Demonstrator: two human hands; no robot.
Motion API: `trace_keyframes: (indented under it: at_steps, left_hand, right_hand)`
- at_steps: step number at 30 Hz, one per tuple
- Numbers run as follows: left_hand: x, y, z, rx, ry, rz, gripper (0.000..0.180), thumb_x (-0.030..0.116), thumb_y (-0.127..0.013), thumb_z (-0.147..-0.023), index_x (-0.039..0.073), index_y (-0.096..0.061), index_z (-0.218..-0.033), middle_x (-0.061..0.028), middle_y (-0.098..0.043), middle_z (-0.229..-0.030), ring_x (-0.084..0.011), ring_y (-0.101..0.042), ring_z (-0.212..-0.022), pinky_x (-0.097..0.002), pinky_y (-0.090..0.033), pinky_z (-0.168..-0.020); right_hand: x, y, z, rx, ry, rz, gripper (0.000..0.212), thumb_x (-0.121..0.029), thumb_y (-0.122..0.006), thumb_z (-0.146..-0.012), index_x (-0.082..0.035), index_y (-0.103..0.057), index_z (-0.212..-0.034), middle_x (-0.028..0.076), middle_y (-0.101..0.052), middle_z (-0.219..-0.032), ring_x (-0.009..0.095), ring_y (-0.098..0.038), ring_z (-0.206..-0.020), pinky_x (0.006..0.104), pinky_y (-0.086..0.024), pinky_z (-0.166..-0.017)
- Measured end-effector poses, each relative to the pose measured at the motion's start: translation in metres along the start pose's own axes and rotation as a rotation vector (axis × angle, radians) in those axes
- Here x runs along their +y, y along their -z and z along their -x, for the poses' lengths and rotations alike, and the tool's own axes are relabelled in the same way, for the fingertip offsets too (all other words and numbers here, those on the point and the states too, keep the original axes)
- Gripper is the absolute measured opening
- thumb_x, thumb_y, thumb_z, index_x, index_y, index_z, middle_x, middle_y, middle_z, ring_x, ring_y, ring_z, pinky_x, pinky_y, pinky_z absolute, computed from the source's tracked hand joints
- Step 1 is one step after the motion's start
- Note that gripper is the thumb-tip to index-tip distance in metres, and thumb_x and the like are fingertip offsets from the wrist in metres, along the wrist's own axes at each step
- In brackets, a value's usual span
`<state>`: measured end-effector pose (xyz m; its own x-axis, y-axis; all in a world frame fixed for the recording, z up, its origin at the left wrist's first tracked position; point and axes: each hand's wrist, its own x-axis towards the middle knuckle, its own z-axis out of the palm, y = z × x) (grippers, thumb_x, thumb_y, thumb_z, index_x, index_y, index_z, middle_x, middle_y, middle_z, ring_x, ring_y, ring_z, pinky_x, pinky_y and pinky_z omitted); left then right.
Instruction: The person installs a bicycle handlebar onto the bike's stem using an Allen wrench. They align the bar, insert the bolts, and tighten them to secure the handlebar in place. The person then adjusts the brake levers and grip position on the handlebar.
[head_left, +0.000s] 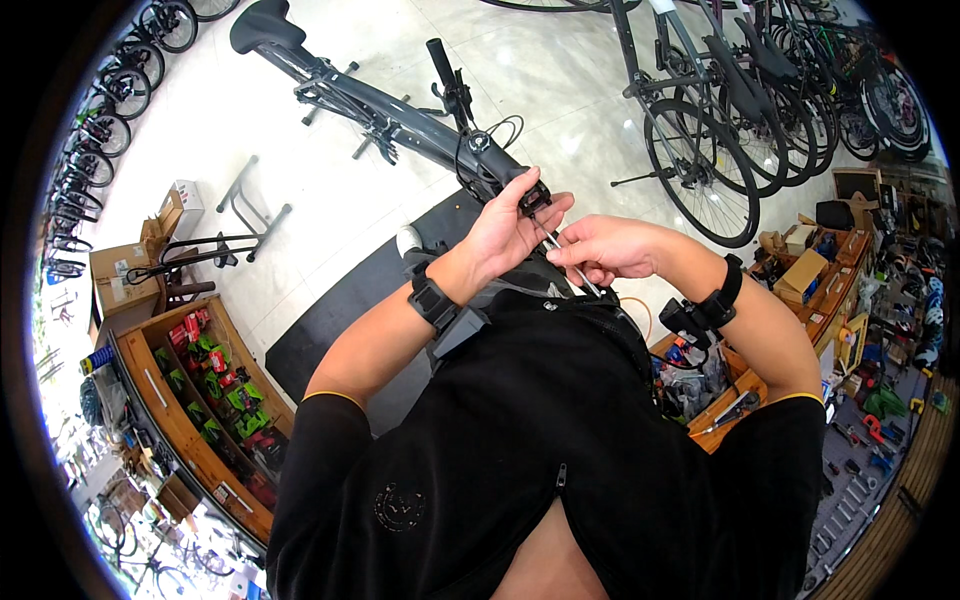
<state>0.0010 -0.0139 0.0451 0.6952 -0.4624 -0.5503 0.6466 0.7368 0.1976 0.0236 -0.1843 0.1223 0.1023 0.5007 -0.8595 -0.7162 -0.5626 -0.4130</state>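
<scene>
A dark grey bicycle (390, 115) with a black saddle (268, 28) stretches from the upper left toward me, its front end near my hands. My left hand (497, 232) is at that front end, palm turned up. Its thumb and fingers curve around a black part (536, 195), whose exact kind I cannot make out. Just to the right, my right hand (612, 247) is closed with its fingertips pinching a thin silver rod-shaped tool (552, 240). The tool's upper end points toward the black part. The contact between them is hidden by my fingers.
Below the bicycle lies a dark mat (345, 300). To the left are a wooden drawer cabinet (180, 400) with red and green packages and a metal stand (250, 215). A wooden workbench (835, 285) with tools is at right. Parked bicycles (705, 170) line the upper right.
</scene>
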Motion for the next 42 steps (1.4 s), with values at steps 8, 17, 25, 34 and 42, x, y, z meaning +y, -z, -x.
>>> trace_keyframes:
  at_steps: [8, 17, 25, 34, 42]
  left_hand:
    - [0.001, 0.003, 0.007, -0.013, 0.042, 0.001, 0.041, 0.038, -0.056, -0.093, -0.003, -0.054, -0.095, -0.0176, -0.062, -0.104, -0.0234, -0.063, -0.101, -0.0346, -0.053, -0.084]
    - [0.011, 0.026, 0.041, -0.061, 0.269, -0.006, 0.058, 0.047, -0.043, -0.096, -0.008, -0.057, -0.107, -0.0215, -0.064, -0.103, -0.0240, -0.066, -0.093, -0.0342, -0.055, -0.081]
    - [0.027, 0.041, 0.087, -0.125, 0.226, 0.081, 0.060, 0.046, -0.034, -0.100, -0.008, -0.056, -0.110, -0.0251, -0.063, -0.105, -0.0259, -0.067, -0.089, -0.0379, -0.057, -0.081]
    - [0.055, 0.066, 0.155, -0.079, 0.134, 0.075, 0.057, 0.051, -0.038, -0.097, -0.001, -0.059, -0.100, -0.0267, -0.063, -0.102, -0.0318, -0.066, -0.088, -0.0393, -0.057, -0.080]
    - [0.103, 0.091, 0.188, -0.069, 0.144, -0.013, 0.060, 0.056, -0.036, -0.096, 0.001, -0.055, -0.106, -0.0263, -0.063, -0.103, -0.0322, -0.068, -0.082, -0.0403, -0.058, -0.075]
  right_hand:
    - [-0.008, -0.010, 0.020, 0.030, 0.065, 0.046, 0.016, -0.017, -0.057, -0.092, -0.005, -0.053, -0.082, 0.006, -0.060, -0.064, 0.006, -0.045, -0.042, 0.0219, -0.033, -0.038]
    - [-0.021, -0.021, 0.049, 0.155, 0.149, 0.363, 0.015, -0.018, -0.053, -0.094, -0.006, -0.057, -0.086, 0.001, -0.054, -0.057, 0.006, -0.042, -0.044, 0.0204, -0.031, -0.041]
    - [-0.029, -0.041, 0.001, 0.238, 0.507, 0.596, 0.013, -0.013, -0.047, -0.094, -0.003, -0.054, -0.089, 0.003, -0.054, -0.073, 0.010, -0.050, -0.066, 0.0264, -0.043, -0.062]
    - [-0.060, -0.106, -0.061, 0.176, 0.581, 0.254, 0.020, -0.016, -0.065, -0.087, 0.002, -0.064, -0.093, 0.004, -0.065, -0.085, 0.010, -0.059, -0.077, 0.0248, -0.047, -0.071]
    - [-0.097, -0.165, -0.089, 0.175, 0.579, 0.174, 0.017, -0.011, -0.067, -0.085, 0.005, -0.066, -0.089, 0.007, -0.066, -0.079, 0.010, -0.059, -0.069, 0.0244, -0.047, -0.064]
